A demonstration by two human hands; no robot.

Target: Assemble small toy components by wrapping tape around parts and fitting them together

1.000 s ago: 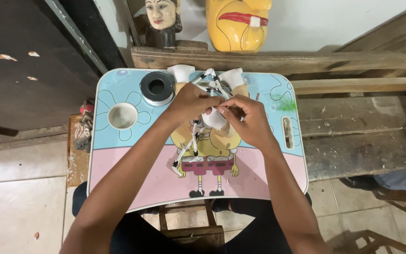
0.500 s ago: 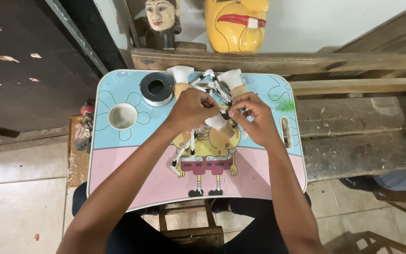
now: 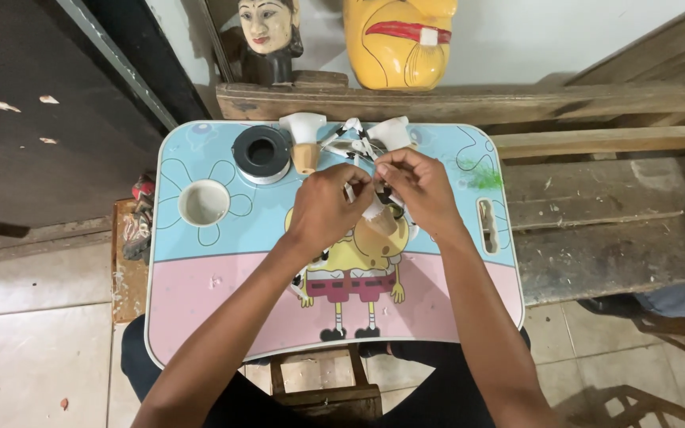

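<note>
Seen from above: left hand [image 3: 323, 208] and right hand [image 3: 419, 184] closed together, fingertips pinching a small white-and-tan puppet piece [image 3: 376, 212] just above the middle of a cartoon-printed counter [image 3: 223, 277]. Lay behind the hands: more white-capped pieces [image 3: 304, 141] and black-and-white strips [image 3: 352, 141]. Sat to the left: a dark roll of tape [image 3: 262, 153] and a round cup recess [image 3: 204, 202]. Stood on the wooden ledge beyond: a carved head [image 3: 267, 36] and a yellow mask [image 3: 398, 40].
</note>
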